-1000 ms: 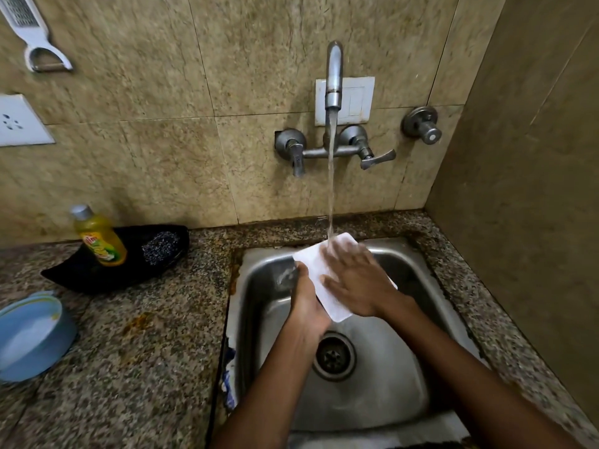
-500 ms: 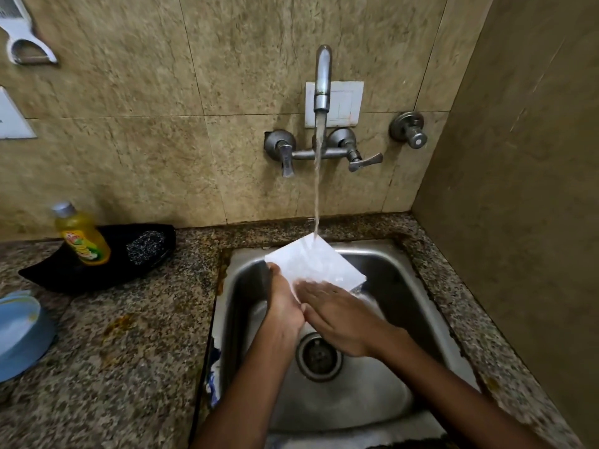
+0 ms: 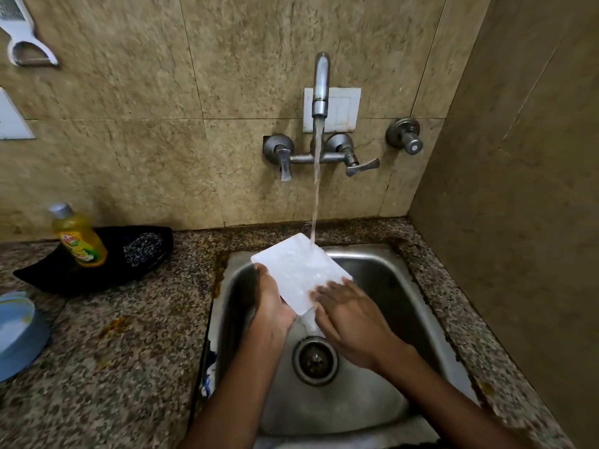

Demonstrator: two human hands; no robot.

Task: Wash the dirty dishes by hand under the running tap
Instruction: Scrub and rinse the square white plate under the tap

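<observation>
A white square plate (image 3: pixel 296 270) tilts over the steel sink (image 3: pixel 382 277), and the stream from the wall tap (image 3: pixel 321 89) strikes its far corner. My left hand (image 3: pixel 274 306) grips the plate's left near edge, thumb on top. My right hand (image 3: pixel 343 311) lies flat with straight fingers on the plate's near right part, wet with running water.
A yellow dish-soap bottle (image 3: pixel 77 236) and a steel scrubber (image 3: pixel 142 249) sit in a black tray (image 3: pixel 48 277) on the granite counter at the left. A blue bowl (image 3: pixel 16 332) is at the left edge. The drain (image 3: pixel 314 359) lies below my hands. A wall rises close on the right.
My right hand slid from the plate's middle down toward its near right edge, rubbing the surface. The plate stayed under the stream, held by my left hand.
</observation>
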